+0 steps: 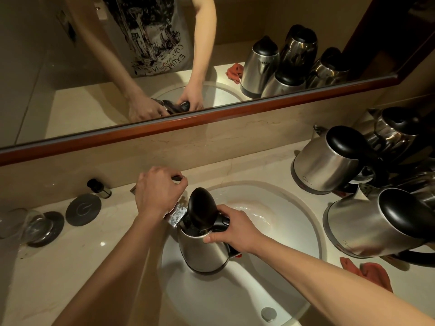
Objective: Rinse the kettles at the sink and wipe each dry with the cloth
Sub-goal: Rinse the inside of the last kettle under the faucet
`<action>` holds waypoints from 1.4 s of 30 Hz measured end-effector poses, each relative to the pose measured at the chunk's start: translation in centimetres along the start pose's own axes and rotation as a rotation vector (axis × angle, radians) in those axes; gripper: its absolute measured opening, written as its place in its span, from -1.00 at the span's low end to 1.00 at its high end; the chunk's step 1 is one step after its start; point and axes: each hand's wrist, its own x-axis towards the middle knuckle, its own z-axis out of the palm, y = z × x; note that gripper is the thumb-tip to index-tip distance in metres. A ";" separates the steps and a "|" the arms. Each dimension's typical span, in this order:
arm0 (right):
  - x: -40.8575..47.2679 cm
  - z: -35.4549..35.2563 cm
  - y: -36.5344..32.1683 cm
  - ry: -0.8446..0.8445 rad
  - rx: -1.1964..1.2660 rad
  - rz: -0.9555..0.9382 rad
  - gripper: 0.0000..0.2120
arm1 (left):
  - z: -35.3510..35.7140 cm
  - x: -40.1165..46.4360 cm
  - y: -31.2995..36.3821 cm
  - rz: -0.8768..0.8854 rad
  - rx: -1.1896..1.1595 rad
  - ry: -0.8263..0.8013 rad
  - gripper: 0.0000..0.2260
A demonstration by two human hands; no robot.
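- The electric kettle (202, 250) in use is brushed stainless steel with a dark base band, a black handle and a black lid (201, 207); the lid stands hinged open, showing a dark interior.
- It is held over the white sink (294, 222), under the faucet spout (177, 216), and touches neither the basin nor the table (82, 267).
- Its long axis runs base to mouth, nearly upright and tilted a little; the mouth faces up toward the spout, and the handle points right.
- The right hand (231, 231) grips the handle, fingers curled round it, thumb along the steel rim.
- The left hand (156, 191) is curled over the faucet lever (178, 177), holding it.
- Other steel kettles stand on the table right of the sink: one near the wall (329, 161), one nearer the front (367, 222), more behind them.
- A red cloth (367, 274) lies crumpled on the table, in front of the nearer kettle.
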 end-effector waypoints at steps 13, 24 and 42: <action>0.1 -0.1 0.1 0.004 -0.020 -0.015 -0.20 | 0.3 0.2 -0.2 -0.001 0.027 -0.007 -0.79; 0.1 -0.1 0.0 0.004 -0.017 -0.019 -0.22 | 0.3 0.3 -0.2 0.002 0.026 -0.004 -0.79; 0.1 0.0 -0.1 0.004 -0.007 -0.015 -0.18 | 0.1 0.1 -0.1 0.010 0.022 -0.005 -0.78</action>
